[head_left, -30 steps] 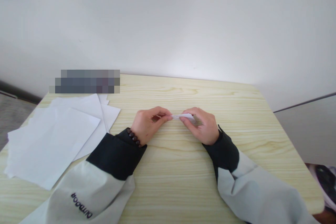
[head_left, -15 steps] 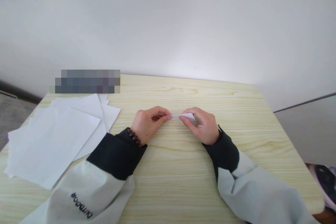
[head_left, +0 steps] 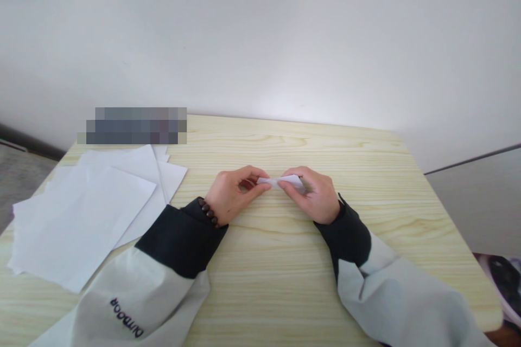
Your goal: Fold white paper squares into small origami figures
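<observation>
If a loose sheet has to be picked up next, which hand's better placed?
Left, I'd say: the left hand is nearer the loose sheets; the right hand is beyond it. Both pinch the small white paper, so the left would need to let go.

Wood-grain table [head_left: 277, 271], 1. Over it: left hand [head_left: 229, 194], 1; right hand [head_left: 316, 195], 1; folded paper piece [head_left: 292, 179], 1; beaded bracelet [head_left: 209, 212], 1; black-cuffed sleeves [head_left: 179, 241], 2. On its left side: loose white sheets [head_left: 89, 217], at least 4, overlapping.
</observation>
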`<control>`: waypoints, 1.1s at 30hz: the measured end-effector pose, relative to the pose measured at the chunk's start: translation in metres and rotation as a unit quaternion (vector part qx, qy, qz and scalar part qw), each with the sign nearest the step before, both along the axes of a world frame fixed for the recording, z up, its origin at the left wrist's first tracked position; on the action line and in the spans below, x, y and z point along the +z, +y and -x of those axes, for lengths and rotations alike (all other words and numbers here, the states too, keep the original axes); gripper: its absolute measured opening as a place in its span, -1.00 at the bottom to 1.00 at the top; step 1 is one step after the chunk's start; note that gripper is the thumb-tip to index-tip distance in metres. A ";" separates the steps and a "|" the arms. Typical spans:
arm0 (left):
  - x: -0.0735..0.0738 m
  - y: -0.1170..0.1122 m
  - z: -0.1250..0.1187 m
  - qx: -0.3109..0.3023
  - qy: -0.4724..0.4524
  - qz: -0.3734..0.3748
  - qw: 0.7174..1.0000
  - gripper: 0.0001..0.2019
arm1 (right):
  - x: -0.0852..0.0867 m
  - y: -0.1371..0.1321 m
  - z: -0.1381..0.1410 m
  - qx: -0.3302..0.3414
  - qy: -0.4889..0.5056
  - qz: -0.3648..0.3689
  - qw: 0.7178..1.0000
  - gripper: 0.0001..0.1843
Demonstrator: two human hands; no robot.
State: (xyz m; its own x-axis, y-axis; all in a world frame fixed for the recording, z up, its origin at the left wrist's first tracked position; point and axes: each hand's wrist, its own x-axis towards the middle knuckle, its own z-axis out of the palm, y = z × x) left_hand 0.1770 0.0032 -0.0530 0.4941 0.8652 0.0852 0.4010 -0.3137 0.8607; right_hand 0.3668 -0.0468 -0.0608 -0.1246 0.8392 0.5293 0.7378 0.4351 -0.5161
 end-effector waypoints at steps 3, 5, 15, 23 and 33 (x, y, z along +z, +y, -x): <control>0.001 0.000 0.000 -0.012 0.005 -0.004 1.000 -0.78 | 0.001 0.000 0.000 0.009 -0.004 0.001 1.000 -0.93; 0.003 -0.001 0.000 -0.011 0.007 -0.006 1.000 -0.78 | 0.001 0.000 0.001 0.014 -0.005 0.000 1.000 -0.93; 0.005 -0.002 -0.001 -0.002 0.009 -0.012 1.000 -0.79 | 0.001 0.000 0.000 0.021 0.022 0.023 0.999 -0.86; -0.002 -0.001 -0.001 0.014 -0.035 0.036 0.999 -0.78 | -0.002 -0.001 0.000 -0.013 0.053 0.042 0.998 -0.80; 0.000 -0.002 -0.002 0.014 -0.067 0.027 0.997 -0.82 | -0.002 -0.001 -0.001 -0.025 0.072 0.052 0.996 -0.78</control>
